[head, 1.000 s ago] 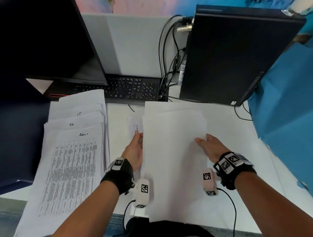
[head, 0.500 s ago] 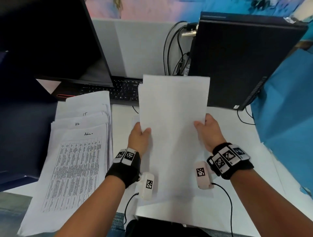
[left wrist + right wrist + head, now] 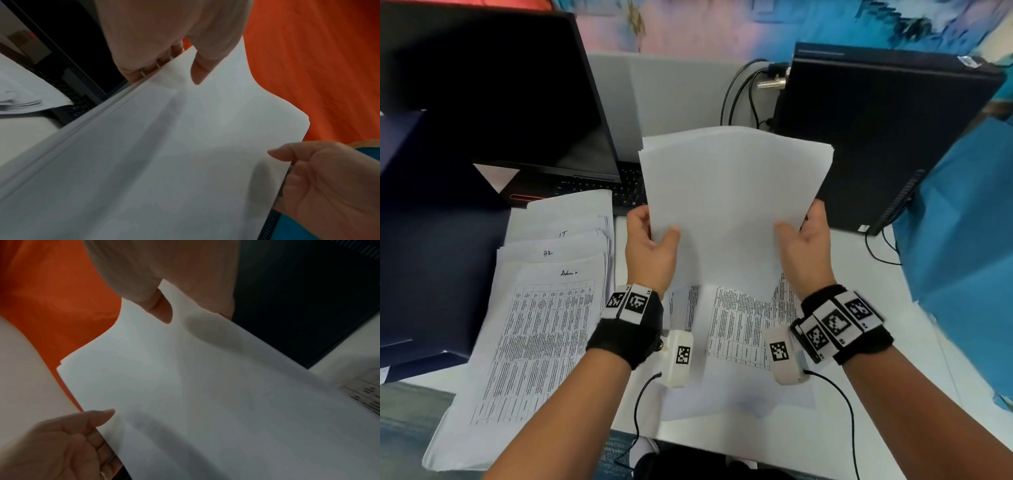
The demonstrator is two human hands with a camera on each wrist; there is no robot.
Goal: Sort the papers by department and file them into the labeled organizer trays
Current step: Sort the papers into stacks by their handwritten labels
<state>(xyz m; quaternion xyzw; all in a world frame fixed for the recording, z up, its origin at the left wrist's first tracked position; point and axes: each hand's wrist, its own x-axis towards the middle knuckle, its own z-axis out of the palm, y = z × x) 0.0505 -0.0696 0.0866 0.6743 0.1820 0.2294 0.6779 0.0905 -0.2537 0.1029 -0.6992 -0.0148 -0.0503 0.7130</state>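
A stack of white papers (image 3: 732, 195) is held up off the desk, blank backs toward me. My left hand (image 3: 650, 240) grips its left edge, thumb on the near face, fingers behind. My right hand (image 3: 801, 240) grips its right edge the same way. The left wrist view shows the stack (image 3: 164, 154) with my left thumb (image 3: 201, 71) on it. In the right wrist view the stack (image 3: 195, 386) has my right thumb (image 3: 162, 309) on it. Printed sheets (image 3: 739, 322) lie on the desk under the raised stack. At the left lie overlapping piles marked IT (image 3: 563, 234), HR (image 3: 548, 253) and Admin (image 3: 541, 335).
A black monitor (image 3: 493, 102) and keyboard (image 3: 626, 192) stand at the back left. A black computer tower (image 3: 876, 137) with cables stands at the back right. A dark blue box (image 3: 431, 257) sits at the far left. Blue fabric (image 3: 962, 257) hangs at the right.
Both hands have lifted the stack off the desk and tilted it upright, and printed sheets beneath it have come into view.
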